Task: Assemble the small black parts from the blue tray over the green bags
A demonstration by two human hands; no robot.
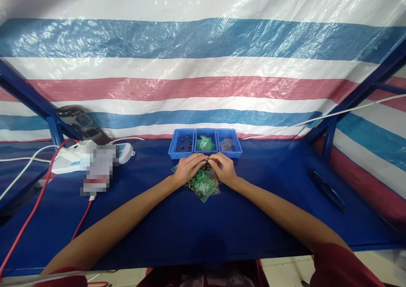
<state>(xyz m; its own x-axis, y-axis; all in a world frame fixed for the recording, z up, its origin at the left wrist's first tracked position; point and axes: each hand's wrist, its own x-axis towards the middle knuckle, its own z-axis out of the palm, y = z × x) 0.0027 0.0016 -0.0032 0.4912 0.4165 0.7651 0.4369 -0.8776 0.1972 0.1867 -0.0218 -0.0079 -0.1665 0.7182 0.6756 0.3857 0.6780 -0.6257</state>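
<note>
My left hand (189, 168) and my right hand (223, 167) meet over a pile of green packets (203, 185), just in front of three joined blue bins. The fingers of both hands are bent together around small dark pieces (207, 165), too small to make out well. In the left bin (182, 155) lie several small dark metal parts. Green packets (205, 143) fill part of the middle bin, and clear packets (226, 144) lie in the right bin.
At the left, a white power strip (126, 152), a blurred-out device (100, 170) and red and white cables lie on the blue table (253, 232). Behind them leans a dark device (83, 124). Dark glasses (326, 189) rest at the right. A striped sheet hangs behind.
</note>
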